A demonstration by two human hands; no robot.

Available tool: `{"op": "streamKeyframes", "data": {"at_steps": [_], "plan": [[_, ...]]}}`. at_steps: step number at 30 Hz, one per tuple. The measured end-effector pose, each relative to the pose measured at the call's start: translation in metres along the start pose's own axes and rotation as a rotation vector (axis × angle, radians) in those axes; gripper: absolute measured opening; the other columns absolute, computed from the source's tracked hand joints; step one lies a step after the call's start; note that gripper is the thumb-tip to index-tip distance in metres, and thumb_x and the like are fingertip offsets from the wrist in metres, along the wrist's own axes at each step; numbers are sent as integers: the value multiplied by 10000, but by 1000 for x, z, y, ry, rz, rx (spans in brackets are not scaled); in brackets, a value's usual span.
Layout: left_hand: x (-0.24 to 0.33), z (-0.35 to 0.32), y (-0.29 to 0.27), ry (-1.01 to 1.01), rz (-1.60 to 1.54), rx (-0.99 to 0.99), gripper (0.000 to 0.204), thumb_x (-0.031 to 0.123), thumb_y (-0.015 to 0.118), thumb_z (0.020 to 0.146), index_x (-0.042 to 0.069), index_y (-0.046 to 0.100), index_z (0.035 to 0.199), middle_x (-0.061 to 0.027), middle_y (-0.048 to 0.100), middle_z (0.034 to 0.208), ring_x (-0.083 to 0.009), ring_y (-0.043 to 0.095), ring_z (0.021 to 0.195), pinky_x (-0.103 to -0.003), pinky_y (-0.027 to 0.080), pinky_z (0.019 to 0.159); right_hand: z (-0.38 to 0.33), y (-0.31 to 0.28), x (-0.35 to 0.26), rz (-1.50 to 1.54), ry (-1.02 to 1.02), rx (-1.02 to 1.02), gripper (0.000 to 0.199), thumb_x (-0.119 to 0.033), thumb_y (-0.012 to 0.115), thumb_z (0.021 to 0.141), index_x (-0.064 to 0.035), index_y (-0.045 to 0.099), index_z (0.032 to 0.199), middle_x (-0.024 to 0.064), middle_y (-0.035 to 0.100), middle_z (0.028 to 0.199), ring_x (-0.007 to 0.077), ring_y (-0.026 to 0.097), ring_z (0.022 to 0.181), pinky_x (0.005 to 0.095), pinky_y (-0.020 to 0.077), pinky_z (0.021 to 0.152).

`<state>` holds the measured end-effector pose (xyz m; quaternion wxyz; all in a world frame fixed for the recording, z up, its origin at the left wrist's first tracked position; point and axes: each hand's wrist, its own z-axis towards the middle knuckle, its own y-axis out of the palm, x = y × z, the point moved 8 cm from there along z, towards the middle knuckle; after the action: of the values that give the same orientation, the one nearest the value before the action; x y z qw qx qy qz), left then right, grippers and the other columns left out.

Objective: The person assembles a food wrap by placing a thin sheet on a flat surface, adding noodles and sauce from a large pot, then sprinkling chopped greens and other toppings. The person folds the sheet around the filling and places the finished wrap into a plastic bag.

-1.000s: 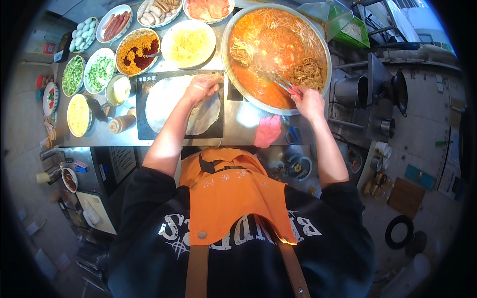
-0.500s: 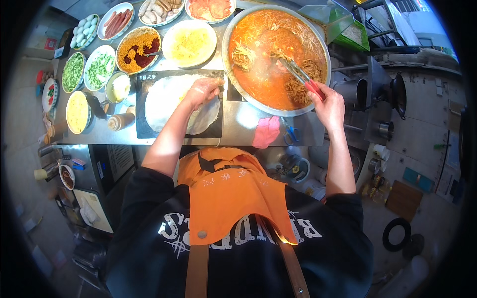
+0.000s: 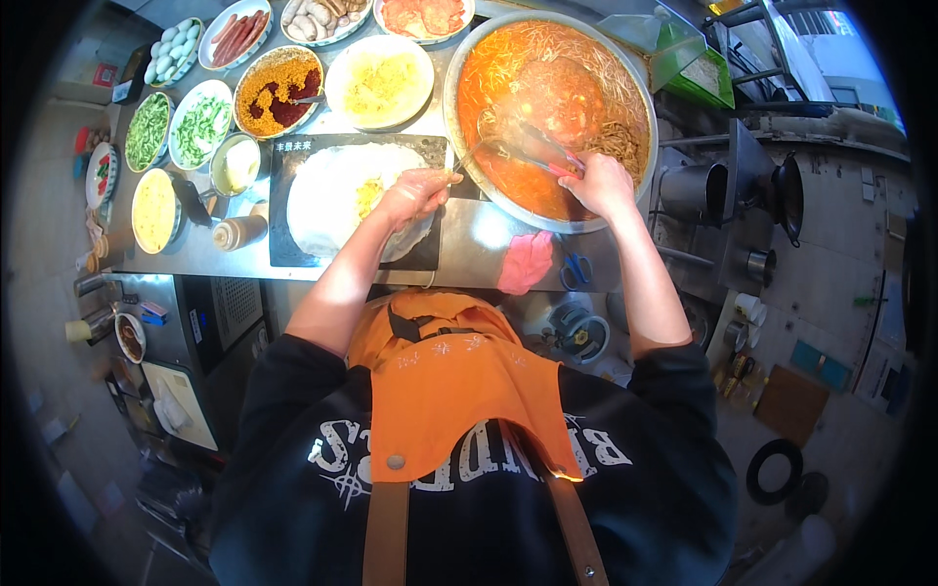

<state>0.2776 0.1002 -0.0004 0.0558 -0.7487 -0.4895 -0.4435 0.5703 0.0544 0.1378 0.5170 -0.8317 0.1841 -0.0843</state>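
Note:
My right hand [image 3: 602, 186] is closed round the red grips of metal tongs [image 3: 549, 154], whose arms point left over a big metal basin [image 3: 451, 117] of orange-red broth. Whether the tongs hold any food is hard to see. Pale strands, a reddish mound and brown strips [image 3: 625, 148] lie in the broth. My left hand [image 3: 418, 193] is closed on a thin handle [image 3: 467, 159] that reaches over the basin's left rim; its far end is unclear. Under that hand a thin white sheet of dough [image 3: 318, 200] covers most of a black slab [image 3: 281, 252], with yellow shreds [image 3: 369, 195] on it.
Beyond the slab stand bowls of yellow shreds [image 3: 379, 83], red-brown seasoning [image 3: 278, 93], chopped greens [image 3: 200, 125], sausages [image 3: 234, 39] and pale eggs [image 3: 174, 54]. A squeeze bottle [image 3: 239, 231] lies left of the slab. A pink cloth [image 3: 526, 262] and blue-handled scissors [image 3: 576, 272] rest near the front edge.
The tongs have swung left and lower, away from the brown strips, and my right hand moved left with them. My left hand has shifted slightly right and down, uncovering more yellow shreds.

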Motion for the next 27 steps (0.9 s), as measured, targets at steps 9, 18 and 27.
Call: {"op": "streamKeyframes", "data": {"at_steps": [9, 18, 27], "plan": [[32, 1, 12, 92, 451, -3, 276, 322, 672, 1071, 77, 797, 1097, 15, 610, 679, -84, 482, 554, -265, 399, 537, 24, -13, -40, -220, -107, 105, 361, -397, 771, 888, -111, 817, 1104, 198, 790, 1020, 389, 761, 1011, 499, 606, 882], [246, -100, 73, 499, 1330, -41, 263, 233, 633, 1079, 16, 748, 984, -99, 692, 707, -208, 631, 651, -389, 521, 669, -102, -187, -30, -255, -198, 570, 249, -223, 748, 887, -151, 817, 1116, 126, 788, 916, 316, 780, 875, 466, 629, 778], [208, -25, 74, 507, 1309, -255, 307, 232, 679, 1040, 8, 716, 833, -98, 678, 691, -225, 619, 631, -411, 509, 654, -90, -92, -7, -129, 16, 566, 238, -276, 783, 895, -175, 800, 1110, 127, 790, 972, 343, 766, 932, 487, 607, 798]]}}
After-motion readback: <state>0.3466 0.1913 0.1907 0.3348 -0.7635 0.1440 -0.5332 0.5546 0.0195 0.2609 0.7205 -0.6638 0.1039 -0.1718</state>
